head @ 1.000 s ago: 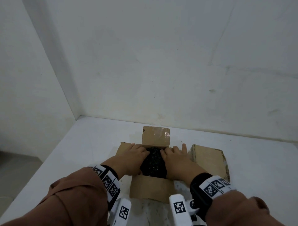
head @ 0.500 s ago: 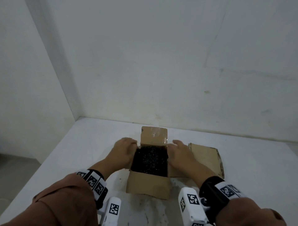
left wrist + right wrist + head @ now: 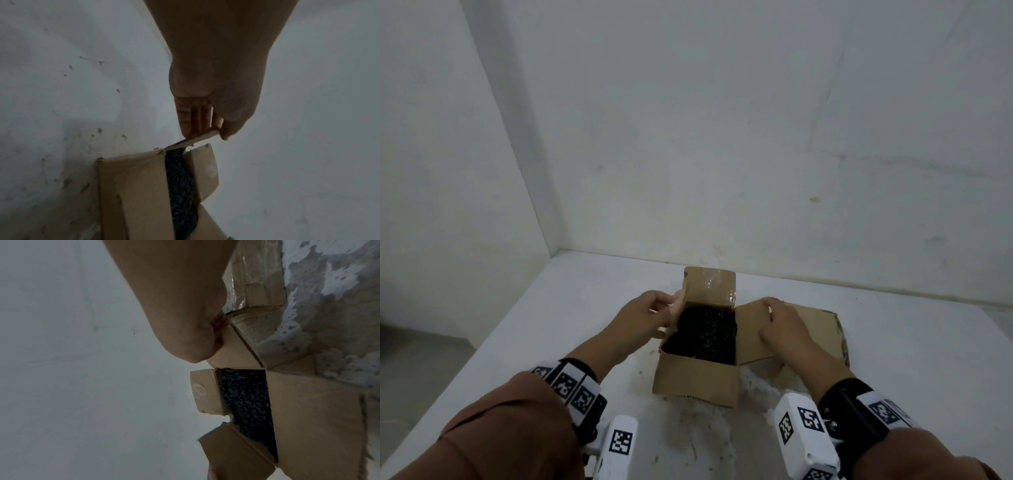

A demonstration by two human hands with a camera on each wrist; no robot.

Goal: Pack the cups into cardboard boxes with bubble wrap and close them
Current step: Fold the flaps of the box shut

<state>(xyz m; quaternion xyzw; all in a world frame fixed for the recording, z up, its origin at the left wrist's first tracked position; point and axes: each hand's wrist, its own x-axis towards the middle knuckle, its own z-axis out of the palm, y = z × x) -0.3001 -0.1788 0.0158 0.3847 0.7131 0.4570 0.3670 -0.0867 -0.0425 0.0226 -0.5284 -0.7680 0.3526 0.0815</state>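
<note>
Cardboard box (image 3: pixel 697 380) stands open on the white worktop (image 3: pixel 558 329), lower centre of the head view, filled to the brim with black bubble wrap (image 3: pixel 703 334). No cup is visible; the wrap covers the contents.

Far flap (image 3: pixel 710 285), bearing clear tape, stands upright at the back of the opening. Near flap hangs down over the front wall.

Left hand (image 3: pixel 642 317) sits at the left edge of the box. The left wrist view shows its fingers (image 3: pixel 193 120) and thumb pinching the edge of the left flap (image 3: pixel 197 138), which is raised off the worktop.

Right hand (image 3: pixel 782 323) sits at the right edge of the box, curled over the right flap (image 3: pixel 751 330), thumb on top and fingers beneath. The flap is tilted up partway from its fold.

Second cardboard box (image 3: pixel 822 332), flattened, lies on the worktop just right of the open one, partly beneath the right hand and forearm.

Worktop surface in front of the box is scuffed and speckled. White walls meet at a corner in the upper left of the frame.
</note>
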